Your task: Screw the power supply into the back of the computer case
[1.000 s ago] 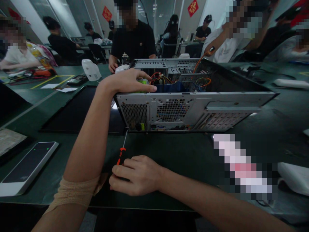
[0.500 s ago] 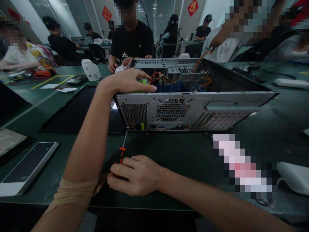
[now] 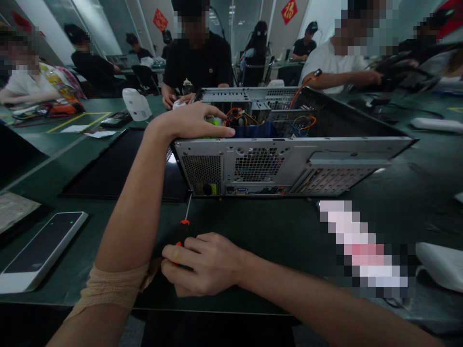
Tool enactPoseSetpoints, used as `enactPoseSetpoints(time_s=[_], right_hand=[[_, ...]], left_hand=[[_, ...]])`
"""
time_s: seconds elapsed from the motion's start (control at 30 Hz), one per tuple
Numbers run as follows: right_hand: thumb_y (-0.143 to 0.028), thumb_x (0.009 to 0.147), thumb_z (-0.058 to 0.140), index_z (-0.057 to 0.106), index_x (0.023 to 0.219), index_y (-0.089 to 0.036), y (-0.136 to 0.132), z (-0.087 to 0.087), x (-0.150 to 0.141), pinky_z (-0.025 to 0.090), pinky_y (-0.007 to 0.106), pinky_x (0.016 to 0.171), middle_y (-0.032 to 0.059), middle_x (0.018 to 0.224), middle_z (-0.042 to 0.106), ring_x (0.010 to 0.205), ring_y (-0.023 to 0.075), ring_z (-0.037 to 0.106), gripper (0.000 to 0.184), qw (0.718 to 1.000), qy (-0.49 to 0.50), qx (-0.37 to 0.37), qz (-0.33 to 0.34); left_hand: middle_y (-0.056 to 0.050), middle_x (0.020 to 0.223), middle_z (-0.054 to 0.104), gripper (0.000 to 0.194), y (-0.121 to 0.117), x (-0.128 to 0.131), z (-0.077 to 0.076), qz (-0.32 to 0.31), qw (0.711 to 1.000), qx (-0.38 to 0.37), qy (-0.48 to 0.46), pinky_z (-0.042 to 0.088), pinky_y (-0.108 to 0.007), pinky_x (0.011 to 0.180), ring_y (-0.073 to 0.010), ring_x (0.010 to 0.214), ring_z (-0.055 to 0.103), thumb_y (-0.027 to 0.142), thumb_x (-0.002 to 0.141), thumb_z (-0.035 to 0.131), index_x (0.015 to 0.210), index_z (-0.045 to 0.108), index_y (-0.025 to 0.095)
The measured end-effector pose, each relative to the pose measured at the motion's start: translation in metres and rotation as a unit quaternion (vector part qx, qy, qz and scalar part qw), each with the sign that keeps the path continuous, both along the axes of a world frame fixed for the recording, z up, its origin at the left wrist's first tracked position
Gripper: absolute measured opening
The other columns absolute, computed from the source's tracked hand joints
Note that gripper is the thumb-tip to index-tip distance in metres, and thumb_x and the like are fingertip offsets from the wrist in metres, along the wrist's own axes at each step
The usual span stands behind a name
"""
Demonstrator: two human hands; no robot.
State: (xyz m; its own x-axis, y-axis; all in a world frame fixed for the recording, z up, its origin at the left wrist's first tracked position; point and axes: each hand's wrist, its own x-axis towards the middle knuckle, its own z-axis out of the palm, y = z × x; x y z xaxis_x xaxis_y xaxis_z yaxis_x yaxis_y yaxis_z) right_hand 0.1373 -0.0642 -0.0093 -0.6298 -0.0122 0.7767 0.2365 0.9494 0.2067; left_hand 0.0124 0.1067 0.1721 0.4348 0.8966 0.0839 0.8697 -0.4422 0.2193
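Observation:
My left hand (image 3: 191, 120) lies on the upper left corner of an open computer case (image 3: 231, 166), fingers stretched over its edge, with the thumb along the metal rim. My right hand (image 3: 206, 262) is closed around the handle of a red and black screwdriver (image 3: 184, 225). The thin shaft tilts up, and its tip meets the lower left corner of the case's back panel. Whatever screw is there is too small to make out. Wires (image 3: 240, 118) and a blue part show inside the case.
A black side panel (image 3: 104, 164) lies left of the case. Nearer on the left is a white device with a dark screen (image 3: 43, 246). A blurred-out item (image 3: 361, 246) lies to the right, beside a white object (image 3: 439, 265). Across the table, a person in black (image 3: 197, 62) handles something.
My right hand has shifted slightly and its grip on the screwdriver handle has turned a little. My left hand stays put. A co-worker at the right has lowered their arms.

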Motion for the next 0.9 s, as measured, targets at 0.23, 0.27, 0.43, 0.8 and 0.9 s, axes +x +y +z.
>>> enactPoseSetpoints(time_s=[0.23, 0.27, 0.43, 0.8, 0.9], right_hand=[[-0.037, 0.110, 0.051, 0.068, 0.138, -0.033, -0.003, -0.008, 0.001, 0.033, 0.022, 0.050, -0.0030, 0.106, 0.072, 0.064, 0.0061, 0.053, 0.033, 1.000, 0.004, -0.002, -0.010], [-0.036, 0.110, 0.052, 0.070, 0.134, -0.031, -0.003, -0.008, 0.001, 0.033, 0.022, 0.051, -0.0030, 0.106, 0.073, 0.063, 0.0062, 0.054, 0.031, 1.000, 0.008, -0.001, -0.010], [-0.039, 0.108, 0.053, 0.076, 0.101, -0.022, 0.000, -0.001, 0.000, 0.035, 0.023, 0.054, 0.0019, 0.113, 0.077, 0.067, 0.0091, 0.056, 0.029, 1.000, -0.003, 0.009, 0.010], [-0.031, 0.097, 0.076, 0.074, 0.087, -0.019, 0.003, 0.006, -0.001, 0.042, 0.026, 0.062, 0.0015, 0.094, 0.074, 0.072, 0.0143, 0.054, 0.016, 0.999, 0.031, -0.019, 0.017], [-0.031, 0.099, 0.073, 0.076, 0.099, -0.022, 0.001, 0.004, -0.001, 0.039, 0.025, 0.058, -0.0014, 0.090, 0.073, 0.067, 0.0129, 0.054, 0.009, 0.999, 0.046, -0.016, 0.006]], left_hand=[[-0.004, 0.157, 0.060, 0.086, 0.001, 0.000, 0.000, -0.005, 1.000, 0.000, 0.001, 0.037, -0.047, 0.122, -0.0401, 0.146, 0.050, 0.080, 0.077, 0.060, 0.150, 0.065, 0.034], [-0.004, 0.157, 0.060, 0.086, 0.001, 0.000, 0.000, -0.007, 1.000, -0.001, 0.002, 0.037, -0.047, 0.122, -0.0397, 0.146, 0.051, 0.080, 0.078, 0.060, 0.150, 0.064, 0.034], [-0.003, 0.156, 0.060, 0.085, 0.000, 0.000, 0.001, 0.002, 1.000, 0.002, 0.005, 0.033, -0.050, 0.125, -0.0415, 0.148, 0.047, 0.078, 0.076, 0.061, 0.149, 0.065, 0.035], [-0.002, 0.155, 0.061, 0.086, 0.000, 0.001, 0.001, -0.008, 1.000, -0.005, 0.002, 0.038, -0.048, 0.122, -0.0405, 0.144, 0.053, 0.080, 0.079, 0.058, 0.151, 0.064, 0.033], [-0.004, 0.156, 0.060, 0.086, 0.000, 0.001, 0.001, -0.004, 1.000, -0.006, 0.000, 0.039, -0.047, 0.121, -0.0406, 0.143, 0.055, 0.080, 0.079, 0.060, 0.151, 0.064, 0.032]])
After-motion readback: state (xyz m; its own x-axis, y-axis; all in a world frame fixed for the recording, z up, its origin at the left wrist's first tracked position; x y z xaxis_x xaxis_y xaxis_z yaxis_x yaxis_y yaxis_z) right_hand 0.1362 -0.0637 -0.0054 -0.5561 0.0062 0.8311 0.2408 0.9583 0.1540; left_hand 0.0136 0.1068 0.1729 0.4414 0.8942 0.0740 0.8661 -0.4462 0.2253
